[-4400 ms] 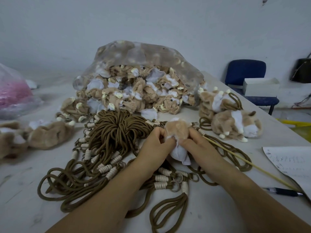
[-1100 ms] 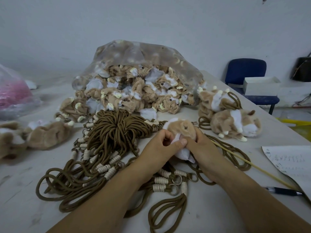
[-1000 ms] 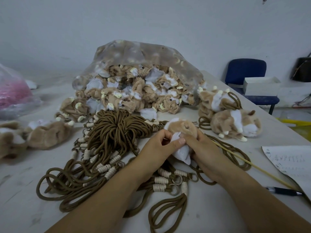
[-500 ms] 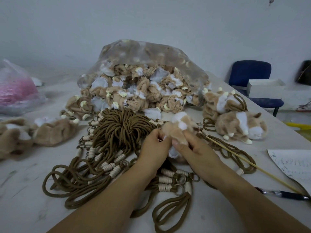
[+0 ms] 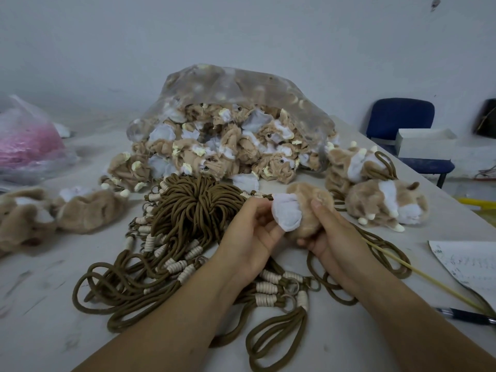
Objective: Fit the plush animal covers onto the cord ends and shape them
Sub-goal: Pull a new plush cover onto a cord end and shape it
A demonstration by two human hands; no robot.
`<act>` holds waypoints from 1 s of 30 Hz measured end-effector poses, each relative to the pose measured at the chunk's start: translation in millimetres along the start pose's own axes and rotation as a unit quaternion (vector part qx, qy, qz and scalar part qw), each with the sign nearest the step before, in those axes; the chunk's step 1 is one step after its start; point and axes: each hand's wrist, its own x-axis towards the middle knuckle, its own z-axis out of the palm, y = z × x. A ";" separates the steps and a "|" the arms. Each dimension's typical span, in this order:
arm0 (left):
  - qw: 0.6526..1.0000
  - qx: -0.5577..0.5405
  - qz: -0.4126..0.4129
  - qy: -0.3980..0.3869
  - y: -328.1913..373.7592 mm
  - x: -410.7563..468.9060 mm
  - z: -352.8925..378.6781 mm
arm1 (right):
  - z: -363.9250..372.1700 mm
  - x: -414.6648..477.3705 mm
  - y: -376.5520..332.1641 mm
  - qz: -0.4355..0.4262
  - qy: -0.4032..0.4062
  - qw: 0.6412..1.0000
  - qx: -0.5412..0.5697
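A tan plush cover (image 5: 306, 202) with a white fabric end facing me is held above the table between both hands. My left hand (image 5: 252, 232) pinches the white end from the left. My right hand (image 5: 327, 234) curls round the tan body from the right and below. Beneath and to the left lies a bundle of brown cords (image 5: 193, 213) with cream wrapped ends and metal rings. Two finished plush animals (image 5: 383, 202) lie at the right. A clear bag of unfitted covers (image 5: 228, 135) stands behind.
A thin wooden stick (image 5: 429, 280) lies at the right over cord loops. A sheet of paper (image 5: 469, 264) and a pen (image 5: 467, 315) lie near the right table edge. More tan covers (image 5: 83, 208) lie at the left, with a pink bag (image 5: 26, 140) behind. A blue chair (image 5: 402, 122) stands off the table.
The cover has been turned in my hands, so its white end now faces me. My hands have spread slightly apart round it.
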 end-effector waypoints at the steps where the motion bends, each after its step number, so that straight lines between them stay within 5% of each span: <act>1: 1.000 0.001 0.006 -0.016 -1.3 -0.7 0.3 | 0.0 0.4 -0.4 0.000 0.001 1.000 0.009; 6: 0.975 0.212 0.058 -0.024 -11.7 -5.7 0.4 | -3.4 0.9 -1.3 0.019 -0.005 1.000 0.009; 9: 0.902 0.408 0.133 -0.036 -12.2 -9.2 -3.3 | -3.4 -1.4 -2.3 0.024 -0.014 1.000 0.000; 16: 0.777 0.582 0.214 -0.109 -13.4 -13.5 -5.4 | -4.5 -0.6 0.8 0.026 -0.001 0.999 -0.026; 21: 0.863 0.459 0.208 -0.004 -13.5 -8.5 -8.4 | -3.2 0.9 0.0 0.021 -0.011 0.998 -0.061; 24: 0.863 0.471 0.174 0.048 -11.9 -2.8 -9.5 | -4.4 0.2 5.4 0.011 -0.012 0.998 -0.065; 30: 0.895 0.438 0.074 0.027 -11.3 -2.0 -12.9 | -4.5 -4.2 7.0 -0.003 -0.030 0.997 -0.072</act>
